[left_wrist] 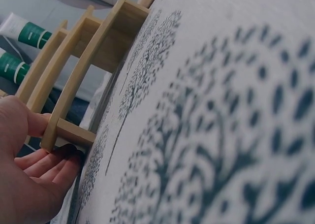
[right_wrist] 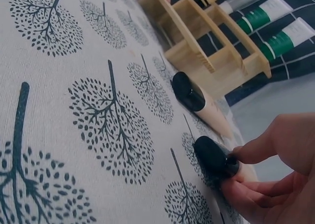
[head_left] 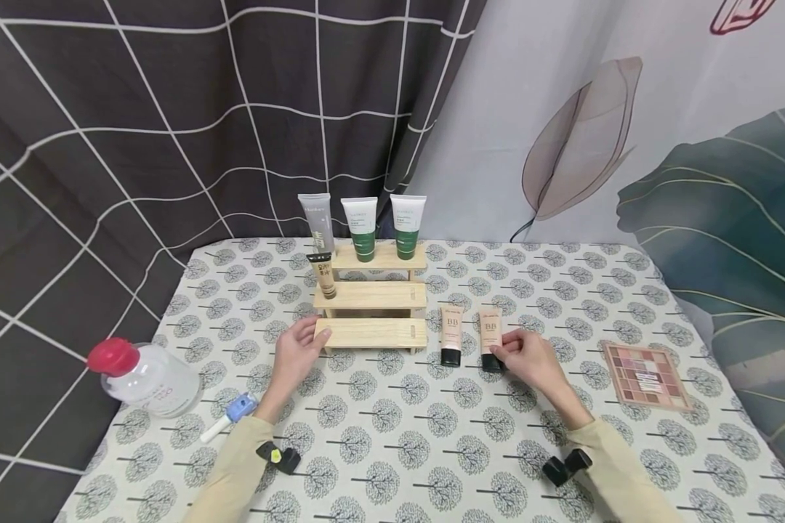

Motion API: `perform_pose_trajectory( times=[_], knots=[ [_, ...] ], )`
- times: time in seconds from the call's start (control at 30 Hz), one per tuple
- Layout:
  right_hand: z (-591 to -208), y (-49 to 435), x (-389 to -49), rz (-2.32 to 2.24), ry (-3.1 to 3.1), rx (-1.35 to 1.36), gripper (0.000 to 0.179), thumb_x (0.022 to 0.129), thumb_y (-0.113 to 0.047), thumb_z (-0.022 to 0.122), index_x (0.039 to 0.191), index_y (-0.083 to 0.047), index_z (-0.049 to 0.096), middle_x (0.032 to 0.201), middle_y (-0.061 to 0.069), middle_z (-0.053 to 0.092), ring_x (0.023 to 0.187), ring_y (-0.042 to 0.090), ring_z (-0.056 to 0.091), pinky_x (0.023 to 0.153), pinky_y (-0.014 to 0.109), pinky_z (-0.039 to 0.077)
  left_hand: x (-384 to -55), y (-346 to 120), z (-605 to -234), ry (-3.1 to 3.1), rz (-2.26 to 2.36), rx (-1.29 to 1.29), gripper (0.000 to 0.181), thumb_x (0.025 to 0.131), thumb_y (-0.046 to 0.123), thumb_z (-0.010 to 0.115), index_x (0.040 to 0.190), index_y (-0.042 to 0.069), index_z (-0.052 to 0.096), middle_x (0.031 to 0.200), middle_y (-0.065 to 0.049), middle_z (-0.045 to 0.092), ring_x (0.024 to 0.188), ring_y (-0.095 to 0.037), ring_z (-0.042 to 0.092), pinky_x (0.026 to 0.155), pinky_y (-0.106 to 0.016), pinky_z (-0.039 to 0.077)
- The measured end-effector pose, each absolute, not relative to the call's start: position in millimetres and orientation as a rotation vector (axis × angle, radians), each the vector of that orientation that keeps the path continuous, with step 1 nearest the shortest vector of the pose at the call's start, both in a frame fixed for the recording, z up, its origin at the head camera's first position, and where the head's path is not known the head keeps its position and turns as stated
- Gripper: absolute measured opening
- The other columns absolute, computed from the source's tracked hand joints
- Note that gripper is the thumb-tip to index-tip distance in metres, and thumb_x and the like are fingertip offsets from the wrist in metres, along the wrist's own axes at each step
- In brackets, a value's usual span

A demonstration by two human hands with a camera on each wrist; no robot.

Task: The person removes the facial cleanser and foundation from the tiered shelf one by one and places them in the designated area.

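Note:
A three-tier wooden stand (head_left: 369, 333) stands on the table. My left hand (head_left: 299, 350) grips the left end of its lowest shelf, thumb on top and fingers beneath in the left wrist view. On the top shelf stand a grey tube (head_left: 318, 221) and two white-and-green tubes (head_left: 360, 226); a small black-capped tube (head_left: 323, 274) is on the middle one. Two BB cream tubes lie right of the stand. My right hand (head_left: 528, 357) pinches the right BB cream tube (head_left: 490, 330) near its black cap; the left BB cream tube (head_left: 451, 330) lies beside it, untouched.
At the far left is a clear bottle (head_left: 163, 381) with a red cap. A blue-and-white object (head_left: 238, 408) lies by the left forearm. An eyeshadow palette (head_left: 647, 376) lies at the right. A dark checked curtain (head_left: 203, 109) hangs behind the table.

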State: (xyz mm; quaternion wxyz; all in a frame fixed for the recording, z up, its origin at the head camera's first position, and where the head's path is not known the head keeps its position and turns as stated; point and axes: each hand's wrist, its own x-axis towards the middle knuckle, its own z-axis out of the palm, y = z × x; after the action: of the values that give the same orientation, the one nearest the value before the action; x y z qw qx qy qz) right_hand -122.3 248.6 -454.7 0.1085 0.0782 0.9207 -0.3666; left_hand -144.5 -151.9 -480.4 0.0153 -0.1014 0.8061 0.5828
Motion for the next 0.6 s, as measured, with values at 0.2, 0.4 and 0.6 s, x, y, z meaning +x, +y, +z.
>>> perform_pose_trajectory(
  times=[0.2,0.4,0.6],
  knots=[
    [-451,251,-120,-1.071,2.734,0.229,0.038,0.092,-0.022,0.071,0.116,0.007,0.062,0.097,0.018,0.071,0.081,0.022,0.067,0.068,0.029,0.058,-145,-152,-481,2.519,1.803,-0.318,0.051,0.095,0.017,0.071,0.139,-0.001,0.055,0.133,-0.025,0.064,0.122,-0.037,0.066,0.097,-0.027,0.06],
    [-434,247,-125,-1.093,2.853,0.08,0.038,0.092,-0.018,0.07,0.116,0.01,0.062,0.096,0.02,0.071,0.083,0.025,0.068,0.072,0.032,0.061,-145,-153,-479,2.521,1.797,-0.32,0.051,0.095,0.017,0.07,0.14,-0.001,0.054,0.134,-0.026,0.063,0.122,-0.038,0.065,0.099,-0.03,0.059],
    [-412,235,-141,-1.137,2.884,-0.033,0.038,0.093,-0.019,0.071,0.117,0.009,0.062,0.099,0.021,0.072,0.085,0.026,0.069,0.073,0.03,0.061,-143,-151,-480,2.543,1.789,-0.326,0.05,0.095,0.017,0.07,0.139,-0.001,0.056,0.132,-0.025,0.065,0.121,-0.037,0.066,0.099,-0.031,0.06]
  ],
)
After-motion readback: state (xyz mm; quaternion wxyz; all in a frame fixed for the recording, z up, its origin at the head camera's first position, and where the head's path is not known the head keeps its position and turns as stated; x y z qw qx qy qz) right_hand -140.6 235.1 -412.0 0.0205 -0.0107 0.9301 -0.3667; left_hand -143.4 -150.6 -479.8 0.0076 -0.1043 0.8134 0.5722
